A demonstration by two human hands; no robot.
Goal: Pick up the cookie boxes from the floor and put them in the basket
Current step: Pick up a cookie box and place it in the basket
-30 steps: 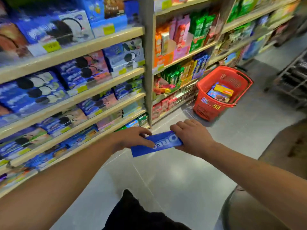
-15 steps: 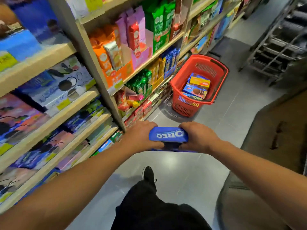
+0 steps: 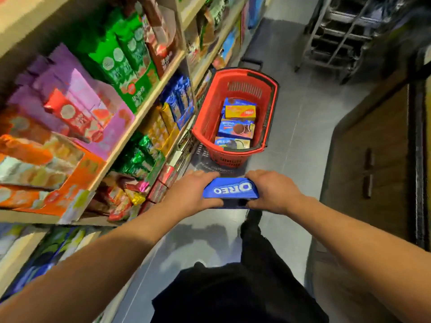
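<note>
While our left hand and right hand grip the blue Oreo box by its ends, the red basket stands on the floor just ahead — holding four cookie boxes.

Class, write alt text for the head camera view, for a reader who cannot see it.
Two hands, left hand and right hand, grip the ends of a blue Oreo box short of a red basket standing on the grey floor. The basket already holds several cookie boxes; stocked snack shelves run along the left.
</note>
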